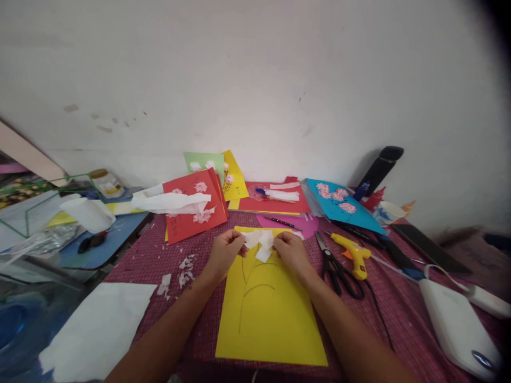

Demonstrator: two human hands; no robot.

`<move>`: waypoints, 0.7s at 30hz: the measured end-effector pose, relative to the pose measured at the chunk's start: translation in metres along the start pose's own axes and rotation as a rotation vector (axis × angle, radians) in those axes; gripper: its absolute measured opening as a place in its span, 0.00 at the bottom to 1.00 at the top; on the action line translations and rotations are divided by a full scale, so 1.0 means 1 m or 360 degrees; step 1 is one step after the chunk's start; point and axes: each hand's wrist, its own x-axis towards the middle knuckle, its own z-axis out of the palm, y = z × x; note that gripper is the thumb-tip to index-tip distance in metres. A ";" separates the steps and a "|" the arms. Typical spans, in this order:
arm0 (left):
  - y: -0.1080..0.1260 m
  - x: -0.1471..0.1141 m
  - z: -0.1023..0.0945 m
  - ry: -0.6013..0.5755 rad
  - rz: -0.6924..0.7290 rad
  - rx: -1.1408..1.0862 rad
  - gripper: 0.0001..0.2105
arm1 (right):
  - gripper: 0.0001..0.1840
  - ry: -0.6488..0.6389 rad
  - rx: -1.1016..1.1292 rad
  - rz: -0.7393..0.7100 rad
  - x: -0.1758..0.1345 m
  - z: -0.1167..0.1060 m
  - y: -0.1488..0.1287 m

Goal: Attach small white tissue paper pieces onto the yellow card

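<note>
A yellow paper sheet [275, 327] lies in front of me, with thin dark curved lines drawn on it like stems. Over its far end, my left hand [227, 252] pinches one side of some small white tissue paper pieces [263, 253]. On the other side, my right hand [293, 254] has its fingers closed at the edge of the same white tissue. Whether the pieces are joined or only overlap, I cannot tell. Black scissors [333, 263] and a yellow glue gun [353, 252] rest right of the sheet.
Torn tissue scraps [187, 271] and a larger white sheet [99, 324] lie left. Behind are red cards [187, 221] with pink tissue flowers, a blue card [351, 213], a pencil [283, 222] and a paper cup [388, 213]. A white device [455, 319] sits at right.
</note>
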 end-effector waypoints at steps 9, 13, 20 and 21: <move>0.035 0.000 -0.038 0.0469 0.0360 0.0168 0.07 | 0.08 -0.0018 0.0023 -0.0016 -0.002 -0.003 -0.005; 0.040 -0.011 -0.071 0.0546 0.0516 0.0901 0.08 | 0.09 -0.0031 0.0036 -0.0047 -0.003 0.000 -0.004; 0.013 -0.028 -0.082 -0.0239 0.0622 0.2030 0.10 | 0.07 -0.0125 0.0200 -0.0066 -0.005 0.004 -0.003; 0.013 -0.029 -0.080 -0.0320 0.0621 0.2056 0.10 | 0.06 -0.0149 0.0235 -0.0063 -0.006 0.003 -0.004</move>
